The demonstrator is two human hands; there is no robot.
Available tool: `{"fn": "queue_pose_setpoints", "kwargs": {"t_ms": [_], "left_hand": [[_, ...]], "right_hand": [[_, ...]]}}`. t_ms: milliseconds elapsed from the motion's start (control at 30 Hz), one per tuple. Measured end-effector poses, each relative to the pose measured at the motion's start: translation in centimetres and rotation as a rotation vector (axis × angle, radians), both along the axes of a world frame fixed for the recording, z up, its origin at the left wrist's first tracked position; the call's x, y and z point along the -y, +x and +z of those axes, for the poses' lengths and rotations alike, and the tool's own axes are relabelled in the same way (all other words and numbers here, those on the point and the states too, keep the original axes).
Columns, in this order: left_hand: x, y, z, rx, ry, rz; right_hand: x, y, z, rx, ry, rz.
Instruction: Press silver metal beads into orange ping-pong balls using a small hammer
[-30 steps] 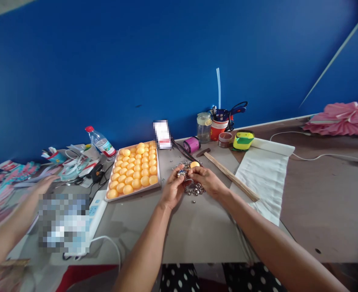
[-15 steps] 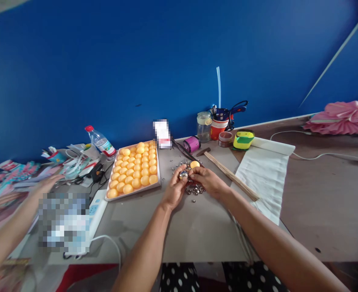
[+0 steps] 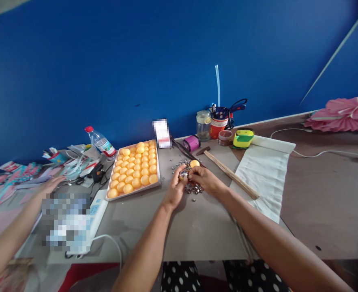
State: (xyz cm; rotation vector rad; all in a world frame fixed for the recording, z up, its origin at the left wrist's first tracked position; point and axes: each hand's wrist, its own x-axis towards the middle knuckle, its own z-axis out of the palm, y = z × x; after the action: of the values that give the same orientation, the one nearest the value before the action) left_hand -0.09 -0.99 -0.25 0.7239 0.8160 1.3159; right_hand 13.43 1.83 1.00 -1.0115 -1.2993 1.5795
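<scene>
Close together above the table's middle, my left hand [image 3: 174,187] and my right hand [image 3: 205,178] work at one shiny silver rounded piece [image 3: 183,174]. The left fingers are closed around this piece. My right thumb and fingers pinch at its right side; what lies between them is too small to name. Below and behind the hands lies a scatter of small shiny metal pieces [image 3: 196,189]. Just beyond my right fingers sits an orange ball [image 3: 194,164], partly hidden by the hand.
A tray [image 3: 133,196] of orange balls stands to the left. A hammer [image 3: 232,174] lies at right beside unrolled white cloth [image 3: 262,170]. Behind are a purple roll [image 3: 191,143], a glass jar [image 3: 203,127] and red cups [image 3: 219,129]. Another person's arm [image 3: 17,227] reaches in near a power strip [image 3: 98,207].
My hands keep nearly the same place and hold. At far left, the other person's second hand has gone out of view.
</scene>
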Motion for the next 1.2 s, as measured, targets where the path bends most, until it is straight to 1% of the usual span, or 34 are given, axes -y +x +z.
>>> {"fn": "queue_pose_setpoints", "kwargs": {"t_ms": [133, 333, 433, 500, 533, 600, 700, 733, 800, 900, 1000, 1100, 1200], "left_hand": [[0.1, -0.1, 0.1, -0.049, 0.039, -0.036], [0.3, -0.1, 0.1, -0.042, 0.028, -0.041], [0.0, 0.1, 0.2, -0.01, 0.042, -0.033], [-0.3, 0.1, 0.5, 0.028, 0.057, -0.029], [-0.4, 0.1, 0.6, 0.044, 0.058, -0.035], [-0.5, -0.1, 0.9, 0.071, 0.049, -0.078], [-0.5, -0.4, 1.2, 0.119, 0.034, -0.095], [-0.5, -0.6, 1.3, 0.138, 0.032, -0.088], [-0.5, -0.7, 1.5, 0.174, 0.028, -0.069], [-0.6, -0.9, 1.6, 0.193, 0.023, -0.036], [-0.7, -0.9, 1.6, 0.191, 0.021, -0.018], [-0.7, -0.9, 1.5, 0.222, 0.002, -0.026], [-0.8, -1.0, 1.5, 0.261, -0.02, -0.045]], "right_hand": [[-0.3, 0.1, -0.6, -0.074, -0.05, 0.032], [-0.3, -0.1, -0.8, -0.055, -0.085, 0.009], [-0.3, -0.1, -0.6, -0.154, -0.124, 0.019], [-0.5, 0.3, -0.3, -0.193, -0.098, 0.036], [-0.6, 0.6, -0.2, -0.164, -0.053, 0.035], [-1.0, 1.2, -0.1, 0.018, 0.112, -0.006], [-1.4, 1.8, -0.4, 0.458, 0.434, -0.096], [-1.4, 1.9, -0.6, 0.583, 0.514, -0.102], [-1.2, 1.8, -0.9, 0.779, 0.608, -0.073], [-0.7, 1.5, -1.0, 0.987, 0.66, -0.016], [-0.4, 1.2, -0.8, 1.136, 0.665, -0.002], [-0.4, 1.1, -0.7, 1.244, 0.644, 0.009], [-0.6, 1.0, -0.9, 1.296, 0.644, 0.005]]}}
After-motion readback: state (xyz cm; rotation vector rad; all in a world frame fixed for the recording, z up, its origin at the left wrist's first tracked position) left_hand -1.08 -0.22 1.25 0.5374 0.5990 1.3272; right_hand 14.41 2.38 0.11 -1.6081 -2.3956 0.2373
